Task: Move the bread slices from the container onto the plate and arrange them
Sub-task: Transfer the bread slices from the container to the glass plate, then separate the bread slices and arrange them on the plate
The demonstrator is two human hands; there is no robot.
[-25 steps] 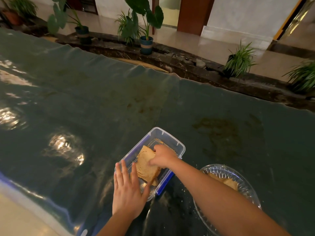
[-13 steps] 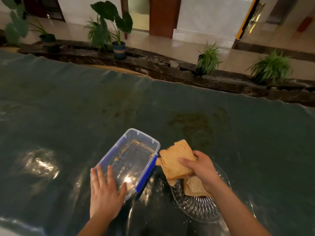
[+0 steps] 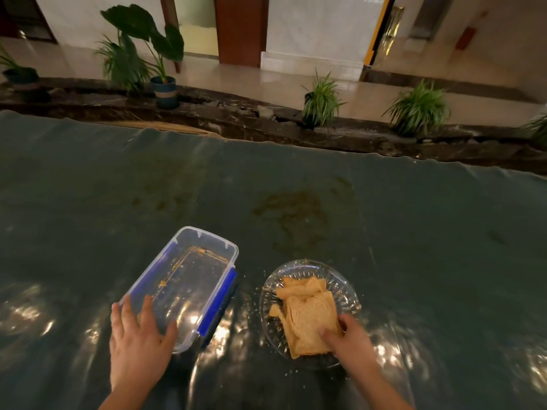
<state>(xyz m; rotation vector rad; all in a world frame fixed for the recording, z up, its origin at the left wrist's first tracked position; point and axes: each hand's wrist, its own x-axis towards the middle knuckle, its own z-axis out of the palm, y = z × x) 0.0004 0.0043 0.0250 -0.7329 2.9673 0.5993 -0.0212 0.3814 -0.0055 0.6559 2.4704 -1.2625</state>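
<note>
Near the table's (image 3: pixel 414 232) front edge, a person's right hand (image 3: pixel 352 340) pinches the top bread slice (image 3: pixel 310 321) onto the glass plate (image 3: pixel 349 288), apparently squaring the stack, while the left hand (image 3: pixel 139 347), fingers spread, steadies the emptied clear plastic container (image 3: pixel 165 261).

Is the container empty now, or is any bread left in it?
Empty of slices: the container shows only crumbs on its clear bottom. The bread slices lie on the plate.
</note>
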